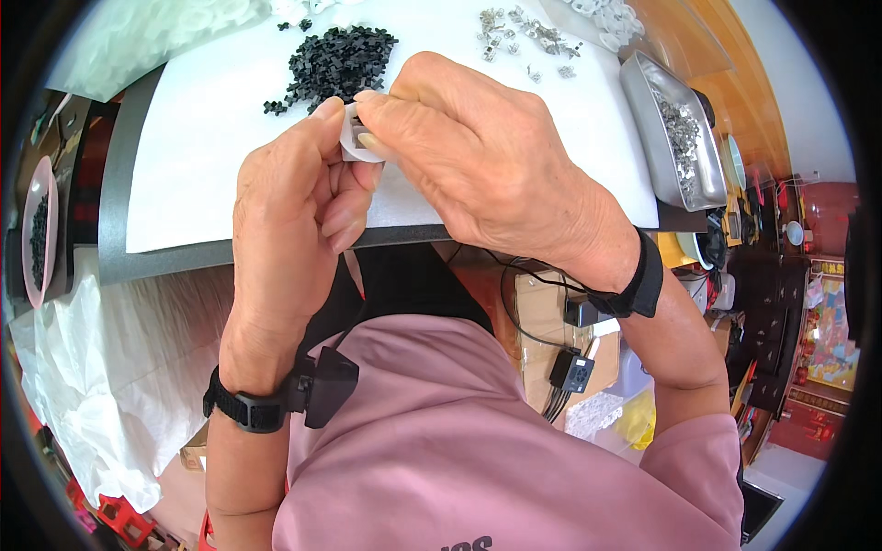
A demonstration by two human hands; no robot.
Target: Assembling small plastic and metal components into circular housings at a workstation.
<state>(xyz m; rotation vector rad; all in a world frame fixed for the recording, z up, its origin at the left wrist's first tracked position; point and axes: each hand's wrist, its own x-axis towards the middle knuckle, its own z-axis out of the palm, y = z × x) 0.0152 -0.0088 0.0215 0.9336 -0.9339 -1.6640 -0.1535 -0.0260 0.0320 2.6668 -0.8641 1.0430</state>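
Just above the near edge of the white work surface, a small white round plastic part [350, 144] is held between my two hands. My left hand [283, 202] grips it from the left with thumb and fingertips, its other fingers curled below. My right hand [496, 151] is closed, with its thumb and forefinger pressed at the part's right side and opening. Something darker shows inside the part, but the fingertips partly hide it. Right behind the hands lies a pile of small black cross-shaped plastic pieces [342, 62].
Small metal pieces [536, 35] lie scattered at the back right. A metal tray [640, 110] of similar pieces stands on the right. Translucent white parts [156, 37] fill a bag at the back left. A pink bowl [33, 275] holds black pieces at far left. Cables [524, 317] hang below the table.
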